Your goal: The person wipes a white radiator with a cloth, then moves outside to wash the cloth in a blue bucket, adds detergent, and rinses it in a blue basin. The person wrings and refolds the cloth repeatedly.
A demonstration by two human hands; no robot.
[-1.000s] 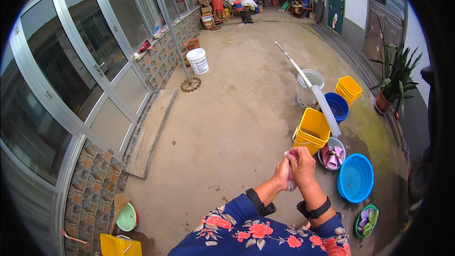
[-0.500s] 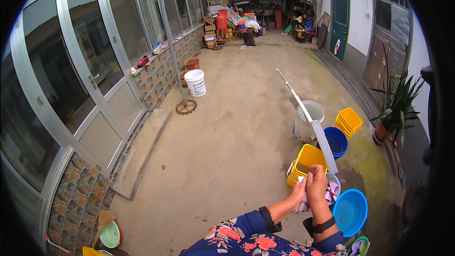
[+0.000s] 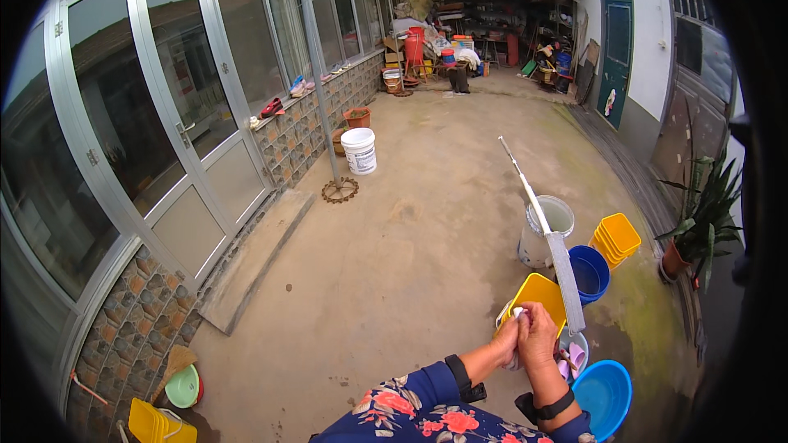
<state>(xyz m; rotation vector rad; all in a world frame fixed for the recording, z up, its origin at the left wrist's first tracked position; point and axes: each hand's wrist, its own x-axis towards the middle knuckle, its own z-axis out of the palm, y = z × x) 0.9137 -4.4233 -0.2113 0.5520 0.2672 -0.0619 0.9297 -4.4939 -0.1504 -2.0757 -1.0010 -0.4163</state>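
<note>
My left hand [image 3: 503, 340] and my right hand [image 3: 538, 333] press together, fingers closed around a small damp-looking cloth [image 3: 515, 360], pale and pinkish. Most of the cloth is hidden; a white bit pokes out on top and a greyish-pink end hangs below. Just past the hands stands a yellow square bucket [image 3: 543, 289], its rim close behind my knuckles. A flat mop [image 3: 564, 279] leans across the buckets, its grey head coming down to the right of my right hand. Beside my right wrist, a pale basin [image 3: 584, 343] holds lilac and white pieces.
A light blue basin [image 3: 622, 394] sits at my right. Beyond are a dark blue bucket [image 3: 606, 275], stacked yellow tubs [image 3: 620, 238] and a large whitish bucket [image 3: 533, 250]. A metal post [image 3: 320, 90] and white pail [image 3: 359, 152] stand left, near glazed doors [image 3: 176, 107].
My hands have drawn closer around the cloth, and less of it shows. The view has shifted, so the surroundings sit farther right and lower.
</note>
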